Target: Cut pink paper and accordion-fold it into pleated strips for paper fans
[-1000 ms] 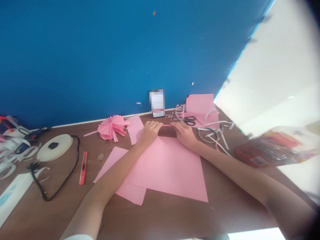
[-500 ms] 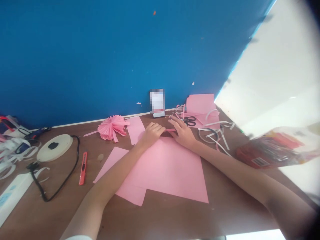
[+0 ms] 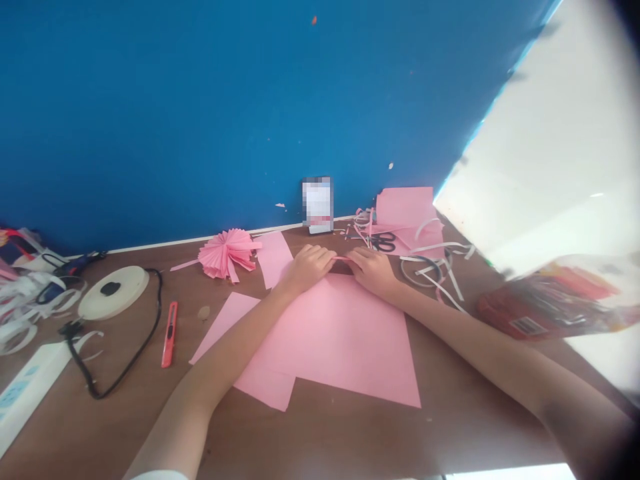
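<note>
Strip (image 3: pixel 342 258), pink, just past far edge of large pink sheet (image 3: pixel 345 340) on counter (image 3: pixel 350 433) | pinched between left grip (image 3: pixel 311 270) and right grip (image 3: pixel 374 271) | bag (image 3: pixel 555 300) at right: barcode-like label (image 3: pixel 528 326), unreadable | phone (image 3: pixel 319 207) against blue wall (image 3: pixel 150 133): screen pixelated, text illegible

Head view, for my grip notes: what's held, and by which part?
A narrow pink strip, gripped on either side of its visible stretch by the left hand and right hand.

Pink paper strip (image 3: pixel 342 258): is showing as a narrow band
Strip's pose: is running crosswise, nearly level
Strip's ends: are disappearing into the left hand (image 3: pixel 311 268) and the right hand (image 3: pixel 374 270), which are holding it
</note>
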### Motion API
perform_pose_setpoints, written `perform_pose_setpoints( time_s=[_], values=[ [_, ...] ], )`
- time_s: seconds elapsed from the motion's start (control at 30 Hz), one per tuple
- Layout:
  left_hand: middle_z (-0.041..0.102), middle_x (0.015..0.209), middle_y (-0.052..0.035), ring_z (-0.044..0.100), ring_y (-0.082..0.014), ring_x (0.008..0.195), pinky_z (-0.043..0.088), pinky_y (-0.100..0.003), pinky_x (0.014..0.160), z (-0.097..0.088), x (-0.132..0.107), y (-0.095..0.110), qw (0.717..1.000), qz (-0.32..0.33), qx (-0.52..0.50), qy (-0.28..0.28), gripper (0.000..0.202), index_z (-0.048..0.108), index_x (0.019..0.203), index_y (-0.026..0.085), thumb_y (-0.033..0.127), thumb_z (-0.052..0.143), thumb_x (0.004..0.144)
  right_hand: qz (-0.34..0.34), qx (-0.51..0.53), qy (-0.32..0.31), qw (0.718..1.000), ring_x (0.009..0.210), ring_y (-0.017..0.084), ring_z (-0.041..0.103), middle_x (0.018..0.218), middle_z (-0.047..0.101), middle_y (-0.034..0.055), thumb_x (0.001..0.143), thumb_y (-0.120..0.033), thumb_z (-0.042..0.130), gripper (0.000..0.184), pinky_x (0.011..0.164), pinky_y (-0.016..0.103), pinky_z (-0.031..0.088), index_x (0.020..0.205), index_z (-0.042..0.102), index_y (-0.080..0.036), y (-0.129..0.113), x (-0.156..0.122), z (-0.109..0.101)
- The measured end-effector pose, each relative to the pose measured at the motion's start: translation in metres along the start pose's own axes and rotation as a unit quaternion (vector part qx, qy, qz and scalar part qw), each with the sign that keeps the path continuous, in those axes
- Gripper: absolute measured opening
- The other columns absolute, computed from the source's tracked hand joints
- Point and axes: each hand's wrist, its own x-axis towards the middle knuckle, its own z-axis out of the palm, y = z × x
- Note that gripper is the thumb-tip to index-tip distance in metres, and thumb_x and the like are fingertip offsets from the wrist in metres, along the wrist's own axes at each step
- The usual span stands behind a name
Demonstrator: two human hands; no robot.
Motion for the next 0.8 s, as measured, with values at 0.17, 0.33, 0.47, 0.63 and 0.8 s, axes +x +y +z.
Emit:
perform_pose_setpoints(
  time_s=[0.17,0.33,0.47,0.63,0.8],
  values=[
    [0.064,0.08,-0.0043,0.055,-0.0179,0.076,0.034,-0.033,0.071,0.003,-0.002,-0.003,1.0,-0.005,0.013,-0.005,0.032,0.061,0.095,0.017,0.028,0.031,0.102,0.019,0.011,-0.003,1.0,0.082,0.02,0.057,0.085,0.068,0.0055,0.094,-0.02,0.049,0.019,0.069,0.03,0.038,0.091,0.068,-0.019,0.001,0.001,0.001],
    [0.064,0.079,-0.0047,0.056,-0.0178,0.077,0.033,-0.033,0.07,0.001,-0.002,-0.001,0.999,0.021,0.022,-0.022,0.033,0.061,0.098,0.017,0.027,0.031,0.103,-0.018,-0.001,-0.011,1.0,0.089,0.022,0.055,0.089,0.069,0.0072,0.096,-0.027,0.049,0.022,0.079,0.034,0.039,0.094,0.069,-0.019,0.0,0.004,0.0],
    [0.064,0.082,-0.0051,0.057,-0.0179,0.078,0.034,-0.033,0.071,0.001,0.0,0.0,0.999,0.009,0.022,-0.022,0.032,0.06,0.102,0.016,0.028,0.03,0.103,-0.011,-0.025,-0.017,0.999,0.082,0.021,0.054,0.078,0.067,0.0062,0.096,-0.024,0.047,0.024,0.074,0.034,0.037,0.091,0.07,-0.02,0.002,0.003,-0.001],
    [0.065,0.082,-0.0052,0.058,-0.0184,0.078,0.034,-0.034,0.071,0.006,-0.002,-0.002,0.999,-0.031,0.021,-0.016,0.031,0.061,0.1,0.016,0.025,0.032,0.102,0.027,-0.017,0.014,0.999,0.086,0.022,0.053,0.084,0.069,0.0063,0.094,-0.02,0.048,0.023,0.075,0.034,0.037,0.095,0.071,-0.02,0.005,0.001,0.0],
    [0.067,0.079,-0.0043,0.06,-0.0173,0.076,0.035,-0.033,0.073,0.011,-0.005,-0.005,0.999,-0.033,0.006,-0.008,0.031,0.063,0.101,0.016,0.025,0.033,0.102,-0.001,-0.023,0.001,1.0,0.092,0.023,0.053,0.092,0.07,0.0062,0.096,-0.027,0.049,0.022,0.079,0.035,0.034,0.1,0.069,-0.021,0.002,0.004,-0.002]
  ],
)
